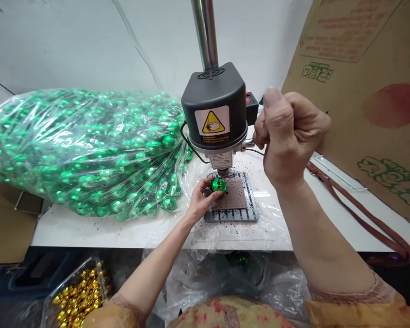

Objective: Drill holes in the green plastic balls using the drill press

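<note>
My left hand [203,196] pinches a shiny green faceted ball [219,184] between thumb and fingers. The ball is just under the chuck of a small bench drill press [213,107], over a brown board [237,193] on the slotted metal base [253,214]. Whether the bit touches the ball I cannot tell. My right hand [289,132] is closed in a fist beside the drill head, around the press's feed lever [248,143]; the fingers hide most of the lever.
A big clear bag of green balls [89,155] lies left of the press. Dark shavings dot the base and white table [105,232]. Cardboard [362,105] and a brown strap [358,212] are at right. Gold balls [80,296] fill a clear bin, lower left.
</note>
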Motion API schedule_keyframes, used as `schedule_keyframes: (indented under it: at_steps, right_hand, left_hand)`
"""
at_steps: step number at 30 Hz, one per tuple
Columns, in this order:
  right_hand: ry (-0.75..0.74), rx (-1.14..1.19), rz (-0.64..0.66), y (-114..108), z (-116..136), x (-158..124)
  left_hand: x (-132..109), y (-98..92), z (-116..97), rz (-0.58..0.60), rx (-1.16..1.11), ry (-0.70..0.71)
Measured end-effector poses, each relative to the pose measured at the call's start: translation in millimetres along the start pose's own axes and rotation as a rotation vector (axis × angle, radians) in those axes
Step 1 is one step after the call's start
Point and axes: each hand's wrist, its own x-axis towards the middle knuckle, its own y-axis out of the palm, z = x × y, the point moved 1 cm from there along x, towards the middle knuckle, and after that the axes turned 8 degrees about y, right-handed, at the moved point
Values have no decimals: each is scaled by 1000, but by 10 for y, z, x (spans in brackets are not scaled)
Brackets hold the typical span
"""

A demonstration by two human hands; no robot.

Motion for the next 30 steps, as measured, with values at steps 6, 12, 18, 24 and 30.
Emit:
schedule_keyframes:
  at_steps: [6,12,18,24,30]
  right_hand:
    - [-4,22,-1,6,30,-20]
    - [-2,8,1,-2,21,-25]
    - [-28,-20,-5,10,31,-18]
    - [-20,-40,-5,-11,5,-42]
    - [-96,31,-36,-66,-72,-230]
  left_hand:
    - [22,58,40,29,128,47]
    - [-14,136,0,59,226,134]
    - [-62,242,13,96,118,118]
    - [-81,264,5,124,34,122]
    - [-90,256,25,134,50,150]
